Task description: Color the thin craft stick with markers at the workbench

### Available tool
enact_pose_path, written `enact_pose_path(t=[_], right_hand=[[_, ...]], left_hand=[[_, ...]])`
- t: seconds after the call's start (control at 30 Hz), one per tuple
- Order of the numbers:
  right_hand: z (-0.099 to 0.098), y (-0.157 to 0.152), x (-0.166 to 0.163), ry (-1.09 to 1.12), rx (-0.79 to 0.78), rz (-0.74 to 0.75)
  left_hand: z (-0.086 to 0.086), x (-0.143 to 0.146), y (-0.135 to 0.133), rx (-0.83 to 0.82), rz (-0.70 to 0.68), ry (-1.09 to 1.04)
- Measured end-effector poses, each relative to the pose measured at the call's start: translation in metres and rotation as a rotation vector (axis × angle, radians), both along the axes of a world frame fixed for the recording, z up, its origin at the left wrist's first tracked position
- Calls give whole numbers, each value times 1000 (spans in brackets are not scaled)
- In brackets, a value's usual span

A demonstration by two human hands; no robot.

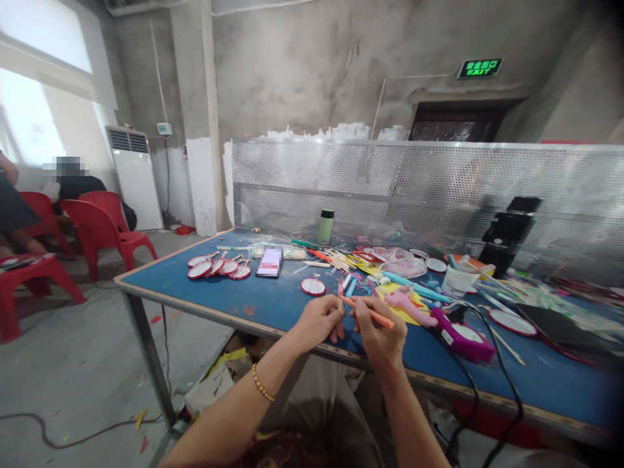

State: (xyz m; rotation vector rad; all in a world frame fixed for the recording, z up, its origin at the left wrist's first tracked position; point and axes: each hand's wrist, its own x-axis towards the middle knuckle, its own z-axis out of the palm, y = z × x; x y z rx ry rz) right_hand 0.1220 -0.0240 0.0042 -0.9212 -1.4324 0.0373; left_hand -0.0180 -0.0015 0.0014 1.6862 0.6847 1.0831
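At the table's front edge, my left hand [318, 322] has its fingers closed around a thin, flat wooden stick [340, 286] held upright. My right hand [381, 331] grips an orange marker [382, 318], its tip pointing left at the stick. Whether the tip touches the stick is too small to tell. Just beyond my left hand lies a round white disc with a red rim [312, 286]. Several similar discs on sticks [219, 266] overlap farther left, beside a phone [270, 261]. A pink tool [408, 305] lies right of my right hand.
A purple device [463, 335] with black cables lies on the blue table [180, 289]. Behind are a white cup of tools [458, 281], loose wooden sticks [344, 259], a green bottle [325, 227] and a perforated metal screen [312, 169]. Red chairs [104, 224] and people are at left.
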Motion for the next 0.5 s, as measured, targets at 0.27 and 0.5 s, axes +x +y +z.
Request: enact_pose_path(t=[0.27, 0.5], right_hand=[[0, 0, 1, 46, 18, -29], [-1, 0, 0, 40, 25, -23]], left_hand=[[-2, 1, 2, 1, -13, 1], [-5, 1, 6, 13, -16, 6]])
